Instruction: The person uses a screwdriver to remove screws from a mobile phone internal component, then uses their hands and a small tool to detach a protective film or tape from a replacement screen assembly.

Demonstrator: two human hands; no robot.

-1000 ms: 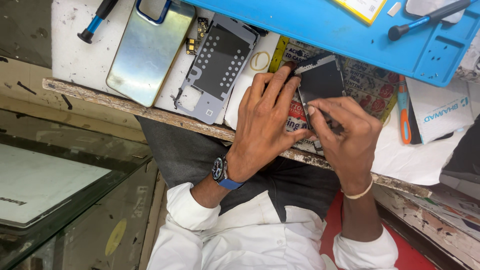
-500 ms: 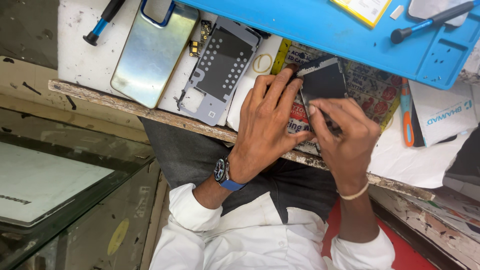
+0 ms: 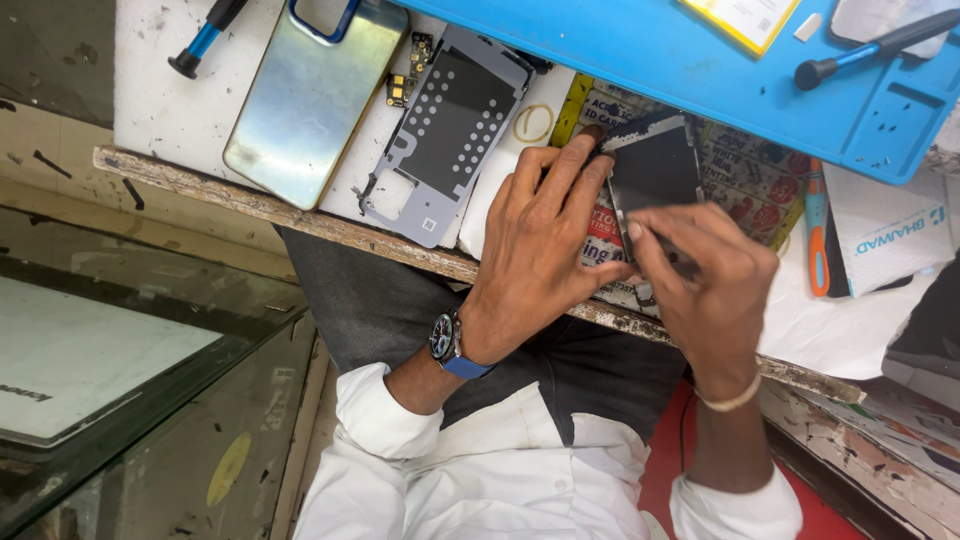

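My left hand (image 3: 545,245) lies flat on the bench edge, its fingers pressed against the left side of a dark phone part (image 3: 655,170) that rests on a printed mat (image 3: 745,180). My right hand (image 3: 705,285) is curled over the near end of that part, fingers pinched together on a thin dark tool whose tip is hidden under them. A watch with a blue strap sits on my left wrist, and a pale band circles my right wrist.
A silver phone back cover (image 3: 315,95) and a grey perforated phone frame (image 3: 450,130) lie on the white bench top (image 3: 165,100). A blue work tray (image 3: 700,70) spans the far side with a screwdriver (image 3: 870,45). Another blue screwdriver (image 3: 205,35) lies far left. A glass counter (image 3: 120,380) stands left.
My hands have stayed on the dark phone part, with only small finger shifts. The view has drifted slightly.
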